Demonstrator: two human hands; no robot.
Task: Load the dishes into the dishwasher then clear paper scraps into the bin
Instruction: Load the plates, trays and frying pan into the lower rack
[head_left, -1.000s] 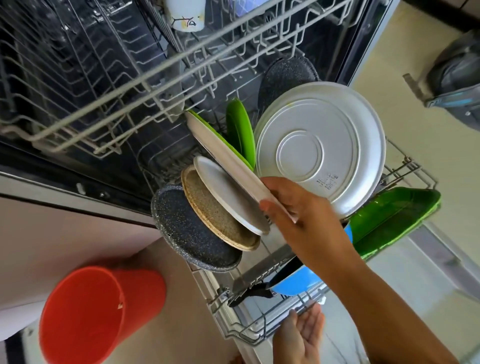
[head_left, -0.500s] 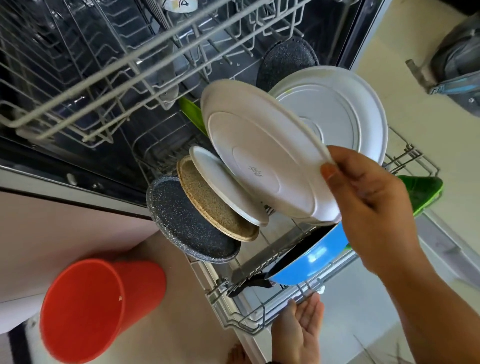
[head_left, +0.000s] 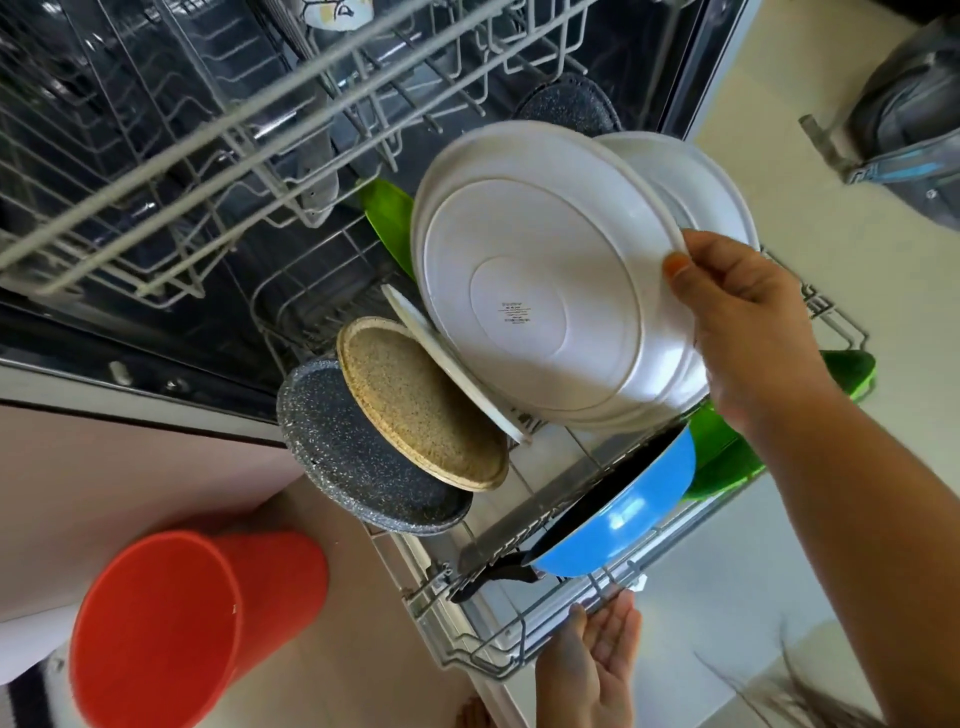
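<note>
Beige kitchen floor (head_left: 810, 171), dishwasher lower rack (head_left: 498, 652) pulled out. Right hand (head_left: 737, 332) grip pinches white plate (head_left: 535, 291) rim, plate on edge, underside facing camera, leaning over rack against second white plate (head_left: 711, 192). Speckled plates, blue pan (head_left: 618, 525) beside. Left hand (head_left: 597, 660) fingers relaxed at rack front. Red bin (head_left: 171, 629) left.
</note>
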